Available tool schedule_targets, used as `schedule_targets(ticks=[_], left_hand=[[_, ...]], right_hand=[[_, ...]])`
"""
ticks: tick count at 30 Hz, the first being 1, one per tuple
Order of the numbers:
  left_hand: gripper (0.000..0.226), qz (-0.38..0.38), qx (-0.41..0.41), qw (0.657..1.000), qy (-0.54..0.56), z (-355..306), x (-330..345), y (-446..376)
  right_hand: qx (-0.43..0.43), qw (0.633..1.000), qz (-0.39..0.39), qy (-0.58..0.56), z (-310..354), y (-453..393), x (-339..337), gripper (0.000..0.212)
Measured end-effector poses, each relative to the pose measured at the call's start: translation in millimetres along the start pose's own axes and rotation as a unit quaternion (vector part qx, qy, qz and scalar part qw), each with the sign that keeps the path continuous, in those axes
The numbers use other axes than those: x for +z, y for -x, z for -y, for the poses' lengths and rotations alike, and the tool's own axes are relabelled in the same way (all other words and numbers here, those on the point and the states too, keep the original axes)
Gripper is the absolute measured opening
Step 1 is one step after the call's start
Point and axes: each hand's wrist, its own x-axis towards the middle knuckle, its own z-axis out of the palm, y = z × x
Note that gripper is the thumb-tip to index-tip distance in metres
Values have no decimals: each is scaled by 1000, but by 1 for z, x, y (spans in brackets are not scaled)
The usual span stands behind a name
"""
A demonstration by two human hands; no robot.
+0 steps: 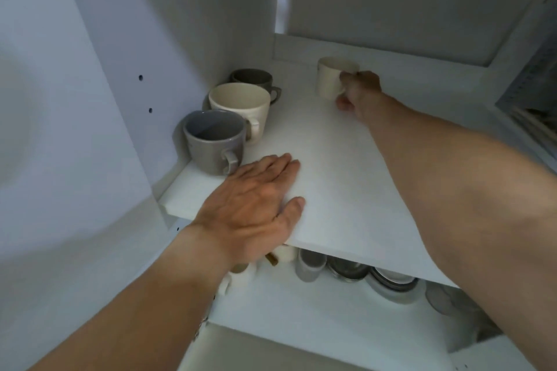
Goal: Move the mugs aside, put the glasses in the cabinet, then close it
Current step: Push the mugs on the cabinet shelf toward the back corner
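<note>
Four mugs counted on white cabinet shelf: two grey, two cream. Right hand clenched around handle of small cream mug, far back on shelf. Left hand flat, fingers released, palm down at shelf front edge. Front grey mug just beside left fingertips; large cream mug and rear grey mug lined up beyond it. Stacked crockery on lower shelf, below both hands.

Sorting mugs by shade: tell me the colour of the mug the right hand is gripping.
Cream, off-white: the mug held by the right hand, seen in the head view.
</note>
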Motion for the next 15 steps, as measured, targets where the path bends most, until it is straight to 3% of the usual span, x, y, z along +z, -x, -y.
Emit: schedule_targets(ticks=[5, 8, 15], left_hand=[[64, 9, -10, 1000, 4, -2, -2, -2], [65, 4, -13, 1000, 2, -4, -2, -2], [65, -15, -15, 1000, 5, -4, 0, 0]], right_hand=[[-10, 999, 32, -13, 6, 13, 17, 37], [-25, 998, 50, -1, 11, 21, 31, 25], [-68, 992, 94, 49, 15, 24, 64, 43]])
